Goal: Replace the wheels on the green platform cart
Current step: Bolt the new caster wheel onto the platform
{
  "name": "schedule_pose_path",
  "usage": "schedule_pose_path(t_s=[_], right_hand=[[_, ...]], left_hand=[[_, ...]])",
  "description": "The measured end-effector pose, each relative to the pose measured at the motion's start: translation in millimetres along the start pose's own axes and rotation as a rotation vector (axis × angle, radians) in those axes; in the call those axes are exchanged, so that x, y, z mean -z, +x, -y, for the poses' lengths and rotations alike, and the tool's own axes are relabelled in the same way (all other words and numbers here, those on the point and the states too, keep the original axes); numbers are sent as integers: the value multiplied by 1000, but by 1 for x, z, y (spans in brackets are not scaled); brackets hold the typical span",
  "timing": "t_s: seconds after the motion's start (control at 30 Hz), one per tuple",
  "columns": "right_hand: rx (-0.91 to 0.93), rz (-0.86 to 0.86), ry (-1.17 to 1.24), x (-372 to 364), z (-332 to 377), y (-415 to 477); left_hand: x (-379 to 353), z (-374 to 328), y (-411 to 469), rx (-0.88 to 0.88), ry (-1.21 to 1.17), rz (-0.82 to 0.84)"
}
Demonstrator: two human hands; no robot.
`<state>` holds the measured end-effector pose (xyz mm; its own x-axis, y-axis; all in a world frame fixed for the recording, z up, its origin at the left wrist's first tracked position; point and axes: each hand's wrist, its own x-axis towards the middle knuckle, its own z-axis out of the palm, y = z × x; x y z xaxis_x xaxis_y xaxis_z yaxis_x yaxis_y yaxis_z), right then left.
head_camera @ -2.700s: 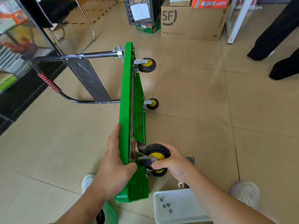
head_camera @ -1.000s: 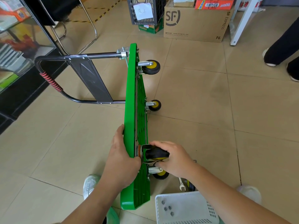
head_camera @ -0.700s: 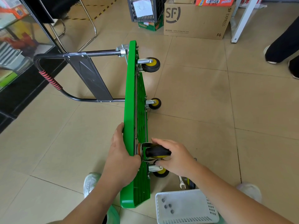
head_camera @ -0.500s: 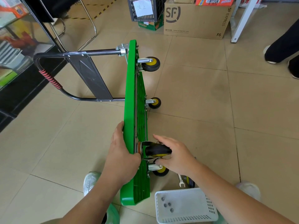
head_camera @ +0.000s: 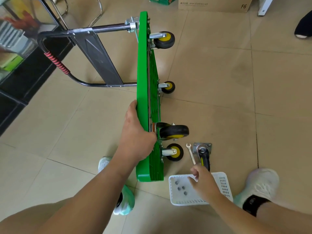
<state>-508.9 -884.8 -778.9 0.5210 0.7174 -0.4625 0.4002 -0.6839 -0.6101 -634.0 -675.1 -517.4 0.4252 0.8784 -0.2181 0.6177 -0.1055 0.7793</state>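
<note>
The green platform cart (head_camera: 142, 78) stands on its side edge on the tiled floor, its underside facing right. My left hand (head_camera: 136, 135) grips the cart's upper edge beside a black and yellow caster (head_camera: 173, 132) that sits against the underside. Three more casters show: a far upper caster (head_camera: 163, 39), a far lower caster (head_camera: 168, 87) and a near lower caster (head_camera: 174, 152). My right hand (head_camera: 201, 180) hovers over the white basket (head_camera: 222, 183), fingers apart and empty. Several nuts (head_camera: 181, 188) lie in the basket.
A wrench (head_camera: 190, 153) and a loose caster (head_camera: 203, 154) lie on the floor just beyond the basket. The cart's black handle (head_camera: 55, 63) reaches left toward a glass cabinet (head_camera: 15, 34). A cardboard box (head_camera: 214, 4) is at the back, another person's foot (head_camera: 303, 27) at the right, and my shoes flank the basket.
My right hand let go of the near upper caster and moved down to the white basket. The caster stays against the cart. My view tilted downward.
</note>
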Motion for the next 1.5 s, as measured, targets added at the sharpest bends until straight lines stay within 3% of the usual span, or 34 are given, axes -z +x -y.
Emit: schedule_pose_path(t_s=[0.23, 0.4, 1.0, 1.17, 1.5], right_hand=[[2, 154, -273, -48, -18, 11], [-18, 201, -314, -77, -24, 24], [-47, 99, -416, -125, -31, 60], [29, 28, -334, -105, -18, 39], [298, -394, 432, 22, 90, -31]], left_hand=[[-1, 3, 3, -22, -10, 4], [-3, 5, 5, -41, -12, -5], [-7, 11, 7, -65, -30, 39], [-7, 11, 7, -86, 17, 9], [-3, 7, 6, -84, -13, 37]])
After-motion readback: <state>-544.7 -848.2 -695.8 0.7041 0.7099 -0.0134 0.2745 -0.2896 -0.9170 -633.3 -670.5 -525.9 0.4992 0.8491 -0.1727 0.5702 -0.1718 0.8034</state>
